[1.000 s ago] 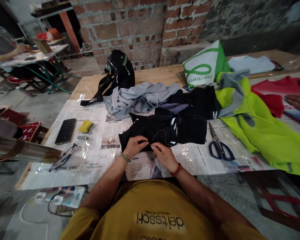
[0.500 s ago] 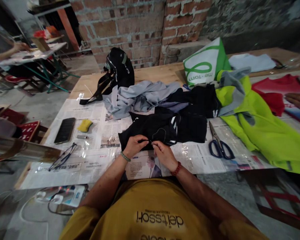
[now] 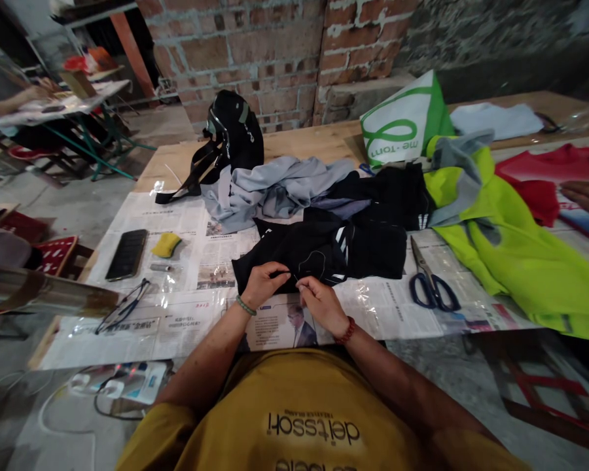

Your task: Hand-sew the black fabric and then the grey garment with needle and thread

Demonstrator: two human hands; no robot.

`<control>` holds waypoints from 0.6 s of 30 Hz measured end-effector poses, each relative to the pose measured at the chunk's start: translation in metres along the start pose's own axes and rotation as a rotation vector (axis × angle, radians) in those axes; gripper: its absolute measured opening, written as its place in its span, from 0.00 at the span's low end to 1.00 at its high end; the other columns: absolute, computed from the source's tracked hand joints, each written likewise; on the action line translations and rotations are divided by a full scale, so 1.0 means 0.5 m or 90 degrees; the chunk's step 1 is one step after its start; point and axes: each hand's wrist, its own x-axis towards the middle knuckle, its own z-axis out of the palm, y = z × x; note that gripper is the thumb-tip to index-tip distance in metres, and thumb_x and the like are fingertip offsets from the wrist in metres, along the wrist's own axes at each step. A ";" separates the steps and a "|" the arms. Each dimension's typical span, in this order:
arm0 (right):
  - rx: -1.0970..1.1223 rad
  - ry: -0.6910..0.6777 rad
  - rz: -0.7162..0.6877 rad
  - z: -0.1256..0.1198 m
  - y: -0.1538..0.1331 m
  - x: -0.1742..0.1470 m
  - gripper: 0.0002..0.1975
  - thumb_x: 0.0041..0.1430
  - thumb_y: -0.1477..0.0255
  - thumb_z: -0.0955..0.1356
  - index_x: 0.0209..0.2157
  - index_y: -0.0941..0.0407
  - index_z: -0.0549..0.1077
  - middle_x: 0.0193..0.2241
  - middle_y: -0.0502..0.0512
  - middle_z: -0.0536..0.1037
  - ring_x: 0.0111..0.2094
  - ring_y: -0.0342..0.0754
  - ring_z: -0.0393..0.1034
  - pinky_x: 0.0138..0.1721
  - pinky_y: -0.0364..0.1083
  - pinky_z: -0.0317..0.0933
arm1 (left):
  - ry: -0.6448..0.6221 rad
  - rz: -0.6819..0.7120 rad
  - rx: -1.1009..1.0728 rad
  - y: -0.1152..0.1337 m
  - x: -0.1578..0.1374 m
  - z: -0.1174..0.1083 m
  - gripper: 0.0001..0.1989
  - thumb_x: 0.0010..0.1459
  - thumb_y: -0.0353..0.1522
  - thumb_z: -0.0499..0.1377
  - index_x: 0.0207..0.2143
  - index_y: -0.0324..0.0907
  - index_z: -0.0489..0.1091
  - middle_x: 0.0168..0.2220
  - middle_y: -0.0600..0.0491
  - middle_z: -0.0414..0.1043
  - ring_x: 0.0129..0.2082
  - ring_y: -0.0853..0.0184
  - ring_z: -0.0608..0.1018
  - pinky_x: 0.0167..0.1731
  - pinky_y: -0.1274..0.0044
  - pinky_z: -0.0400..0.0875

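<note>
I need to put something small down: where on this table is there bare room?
Newspaper lies bare between glasses and the left hand; bare wood lies behind the grey cloth, between the black bag and green-and-white bag. The middle is crowded with the black garment; the right, with scissors and the yellow garment.

The wearer's two hands (image 3: 264,285) (image 3: 321,302), two bracelets (image 3: 246,305) (image 3: 344,331), one sponge (image 3: 165,244) and one backpack (image 3: 245,134) show.

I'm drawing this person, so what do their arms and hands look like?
The left hand and right hand have no gloves. A green bracelet circles the left wrist, a red bracelet the right; both look beaded. Short mustard sleeves leave the forearms bare.
</note>
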 end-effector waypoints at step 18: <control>0.047 0.023 -0.003 0.008 0.001 -0.004 0.11 0.57 0.68 0.59 0.33 0.56 0.70 0.17 0.45 0.67 0.21 0.41 0.62 0.26 0.40 0.55 | 0.018 0.000 0.011 -0.001 0.001 0.000 0.04 0.50 0.30 0.62 0.30 0.41 0.76 0.29 0.55 0.77 0.29 0.71 0.77 0.31 0.80 0.72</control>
